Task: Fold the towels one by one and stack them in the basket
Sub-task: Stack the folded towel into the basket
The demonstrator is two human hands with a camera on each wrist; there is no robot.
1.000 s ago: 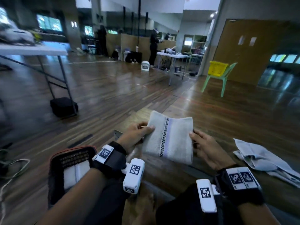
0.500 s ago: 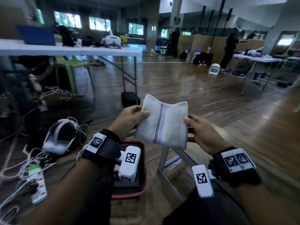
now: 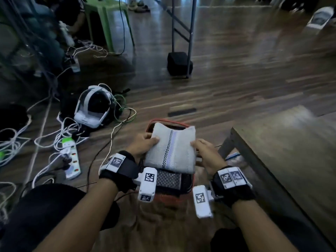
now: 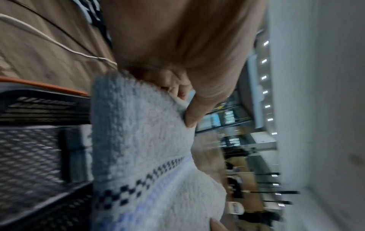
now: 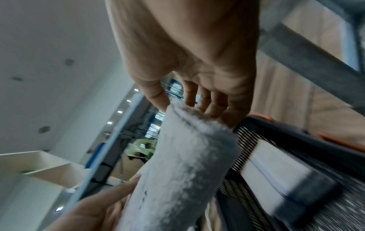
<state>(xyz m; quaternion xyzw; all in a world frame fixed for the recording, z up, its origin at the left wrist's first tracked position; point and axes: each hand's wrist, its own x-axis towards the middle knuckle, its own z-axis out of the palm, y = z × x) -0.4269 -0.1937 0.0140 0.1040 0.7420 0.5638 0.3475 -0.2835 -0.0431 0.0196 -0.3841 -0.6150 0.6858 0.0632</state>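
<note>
A folded grey towel with a black checkered band and a pale violet stripe hangs just above a black mesh basket with an orange rim on the floor. My left hand pinches its left edge, thumb on top. My right hand pinches the right edge. The left wrist view has the towel under my thumb beside the basket wall. From the right wrist, the towel is held between thumb and fingers, and a folded white towel lies inside the basket.
A low wooden table stands to the right of the basket. On the floor to the left lie a white headset, a power strip and tangled cables. A folding table's legs and a black block stand further back.
Both hands have carried the folded towel from the low table leftward and down to just over the basket. The head view has swung left and down to the floor.
</note>
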